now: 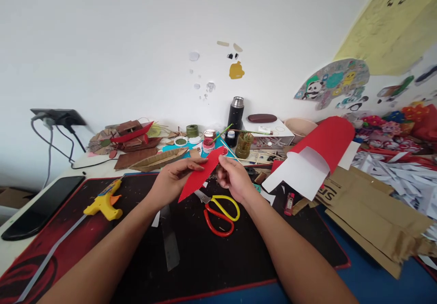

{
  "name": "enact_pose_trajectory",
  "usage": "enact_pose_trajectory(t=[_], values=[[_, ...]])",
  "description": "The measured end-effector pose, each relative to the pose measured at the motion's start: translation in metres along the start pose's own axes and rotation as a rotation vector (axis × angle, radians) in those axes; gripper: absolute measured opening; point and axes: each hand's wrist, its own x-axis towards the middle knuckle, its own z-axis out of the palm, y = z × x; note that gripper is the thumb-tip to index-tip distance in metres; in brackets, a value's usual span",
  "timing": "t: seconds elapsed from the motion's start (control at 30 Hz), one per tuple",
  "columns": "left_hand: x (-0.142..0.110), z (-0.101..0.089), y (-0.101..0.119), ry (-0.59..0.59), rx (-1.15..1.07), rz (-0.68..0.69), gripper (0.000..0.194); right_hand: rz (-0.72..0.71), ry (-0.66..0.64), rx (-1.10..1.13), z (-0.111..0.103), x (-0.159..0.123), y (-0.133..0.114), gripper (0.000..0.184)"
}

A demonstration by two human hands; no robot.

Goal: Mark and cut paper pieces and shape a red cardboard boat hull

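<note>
Fingers [196,162] of the left hand [174,176]: clamped on the red paper [201,176], which lies across them. Right hand [235,174]: thumb and curled fingers closed on the paper's far edge, at 1 o'clock on the sheet. Paper held up over the mat [259,254], between the two hands, with its pointed end toward 7 o'clock.

Positions below taken from the paper as dial centre, 12 o'clock away from the person.

5 o'clock: scissors [221,215] on the mat, one handle red, one yellow; blade tips hidden by the paper.
7 o'clock: ruler [171,245], flat on the mat.
Between 8 and 9 o'clock: yellow glue gun [104,201], on its side, pale strip [51,258] running from its back end.
9 o'clock, farther out: black tablet [44,208] on the white surface [80,164].
10 o'clock: model boat [133,135], brown and red.
12 o'clock: pink paint pot [208,146].
1 o'clock: black flask [236,113], upright.
2 o'clock: jar [243,146], contents unclear.
Between 2 and 3 o'clock: curved red-and-white sheet [324,140].
Between 3 and 4 o'clock: pink lighter [289,204]; farther out, cardboard [375,213].
</note>
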Motion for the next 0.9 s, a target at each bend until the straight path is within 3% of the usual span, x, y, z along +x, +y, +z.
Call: enact_pose_trajectory(t=[0.13, 0.23, 0.43, 0.7, 0.9], values=[[0.001, 0.003, 0.0, -0.038, -0.04, -0.035, 0.053, -0.032, 0.02, -0.027, -0.003, 0.001, 0.0, 0.057], [0.003, 0.0, 0.002, -0.012, -0.096, -0.138, 0.065, -0.074, 0.043, -0.063, -0.003, 0.001, 0.0, 0.054], [0.004, -0.008, 0.004, -0.208, -0.081, -0.309, 0.051, -0.134, 0.044, -0.15, -0.002, 0.0, 0.002, 0.052], [0.005, -0.009, 0.007, -0.244, -0.021, -0.396, 0.042, -0.123, 0.017, -0.179, -0.002, -0.001, 0.002, 0.053], [0.004, -0.011, 0.012, -0.308, 0.044, -0.345, 0.04, -0.129, 0.033, -0.181, -0.002, -0.001, 0.003, 0.052]])
